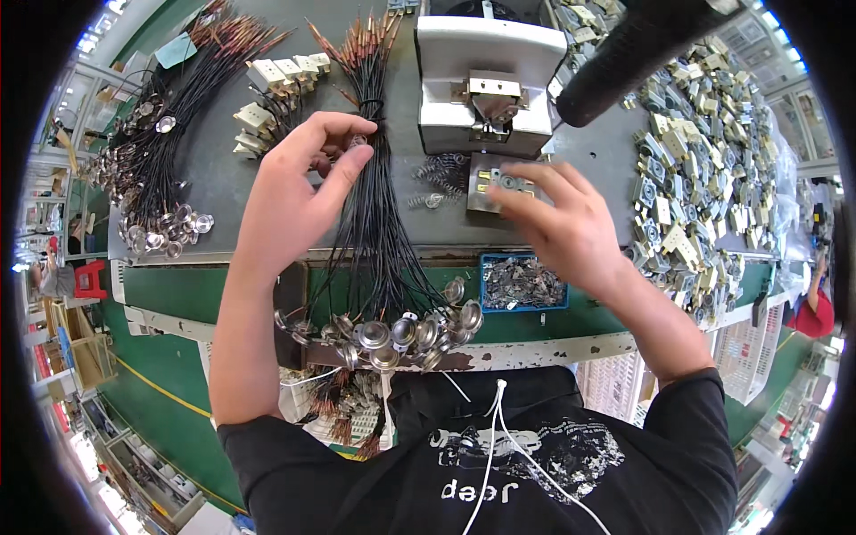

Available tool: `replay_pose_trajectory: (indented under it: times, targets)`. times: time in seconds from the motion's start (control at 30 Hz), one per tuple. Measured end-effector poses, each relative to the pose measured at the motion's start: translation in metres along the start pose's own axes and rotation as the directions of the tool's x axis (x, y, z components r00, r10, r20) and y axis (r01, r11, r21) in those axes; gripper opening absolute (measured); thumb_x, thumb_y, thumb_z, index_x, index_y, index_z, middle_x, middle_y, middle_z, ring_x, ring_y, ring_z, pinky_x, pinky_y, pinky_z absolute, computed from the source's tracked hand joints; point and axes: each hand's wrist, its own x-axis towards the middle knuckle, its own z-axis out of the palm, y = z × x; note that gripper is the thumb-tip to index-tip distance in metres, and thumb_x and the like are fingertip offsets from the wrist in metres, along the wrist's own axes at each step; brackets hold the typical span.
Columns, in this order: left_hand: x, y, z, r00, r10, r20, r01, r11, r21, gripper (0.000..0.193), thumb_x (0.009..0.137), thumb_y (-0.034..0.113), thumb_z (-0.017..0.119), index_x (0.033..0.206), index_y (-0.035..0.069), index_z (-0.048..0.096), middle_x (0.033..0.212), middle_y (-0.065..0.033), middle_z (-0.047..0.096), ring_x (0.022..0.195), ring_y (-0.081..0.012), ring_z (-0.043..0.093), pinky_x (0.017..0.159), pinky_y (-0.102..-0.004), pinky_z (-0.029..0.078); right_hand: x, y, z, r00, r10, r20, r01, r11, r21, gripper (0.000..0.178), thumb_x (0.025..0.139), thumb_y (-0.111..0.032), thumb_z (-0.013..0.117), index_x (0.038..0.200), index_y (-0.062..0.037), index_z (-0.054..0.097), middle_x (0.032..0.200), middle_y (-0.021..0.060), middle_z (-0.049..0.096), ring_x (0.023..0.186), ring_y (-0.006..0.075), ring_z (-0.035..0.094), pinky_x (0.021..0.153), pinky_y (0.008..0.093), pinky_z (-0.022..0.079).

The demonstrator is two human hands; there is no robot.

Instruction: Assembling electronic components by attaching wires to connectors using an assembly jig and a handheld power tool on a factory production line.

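A: What lies at the far left of the desk (223,192)?

B: A loose bundle of black wires with round metal discs (169,227) at their ends, and beyond it a few cream plastic connectors (281,76).

A: And the left hand (299,192)?

B: It hovers over the desk left of centre, fingers curled, thumb and forefinger pinching one small metal end of a wire. That wire belongs to the tied central bundle (370,223), which runs from copper tips at the far side to disc-shaped parts (392,334) hanging over the near edge.

A: How should that pinch be handled?

B: Probably close to the tip, lifting only one wire clear so the others stay tied.

A: To the right?

B: The right hand (557,223) is open, fingers spread, fingertips on a small metal fixture plate (495,183) below a grey bench press (486,85). It grasps nothing. Steadying the part flat there seems wise.

A: Further right?

B: A blue tray of small metal pieces (523,283) near the edge, then a large heap of cream and metal components (704,169).
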Motion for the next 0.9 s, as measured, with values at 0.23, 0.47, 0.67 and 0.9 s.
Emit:
replay_pose_trajectory:
  times: [0.23, 0.47, 0.67, 0.9]
  targets:
    - [-0.003, 0.009, -0.013, 0.997, -0.021, 0.072, 0.018, 0.999, 0.039, 0.022, 0.098, 0.005, 0.065, 0.120, 0.002, 0.064, 0.087, -0.0025, 0.064, 0.079, -0.0079, 0.058, 0.072, -0.0256, 0.049, 0.031, -0.058, 0.026, 0.826, 0.076, 0.559, -0.270, 0.923, 0.274, 0.022, 0.090, -0.026, 0.074, 0.091, -0.0043, 0.069, 0.080, 0.0130, 0.069, 0.077, 0.0339, 0.070, 0.070, 0.0439, 0.055]
    - [-0.015, 0.014, -0.027, 0.947, -0.087, 0.309, 0.053, 0.992, 0.116, 0.017, 0.094, 0.009, 0.069, 0.110, 0.001, 0.066, 0.089, -0.0053, 0.065, 0.078, -0.0114, 0.059, 0.072, -0.0277, 0.049, 0.041, -0.030, -0.027, 0.702, 0.242, 0.670, -0.625, 0.661, 0.415, 0.019, 0.092, -0.015, 0.069, 0.107, -0.0040, 0.064, 0.075, 0.0119, 0.072, 0.065, 0.0287, 0.070, 0.064, 0.0381, 0.054]
    - [-0.019, 0.011, -0.005, 0.808, 0.007, 0.590, -0.175, 0.958, 0.229, 0.014, 0.092, 0.013, 0.068, 0.105, 0.010, 0.073, 0.095, -0.0110, 0.066, 0.094, -0.0324, 0.064, 0.082, -0.0422, 0.052, 0.036, -0.023, -0.041, 0.879, 0.171, 0.446, -0.301, 0.923, 0.239, 0.026, 0.092, -0.020, 0.074, 0.115, -0.0090, 0.071, 0.075, 0.0114, 0.072, 0.065, 0.0297, 0.071, 0.062, 0.0385, 0.054]
    - [-0.016, 0.025, -0.008, 0.707, -0.098, 0.701, -0.244, 0.896, 0.372, 0.012, 0.091, 0.015, 0.068, 0.101, 0.010, 0.072, 0.093, -0.0086, 0.065, 0.094, -0.0316, 0.065, 0.081, -0.0431, 0.052, -0.016, -0.031, -0.007, 0.860, 0.199, 0.469, -0.363, 0.885, 0.291, 0.031, 0.090, -0.018, 0.077, 0.119, -0.0081, 0.074, 0.084, 0.0140, 0.072, 0.076, 0.0331, 0.070, 0.071, 0.0403, 0.056]
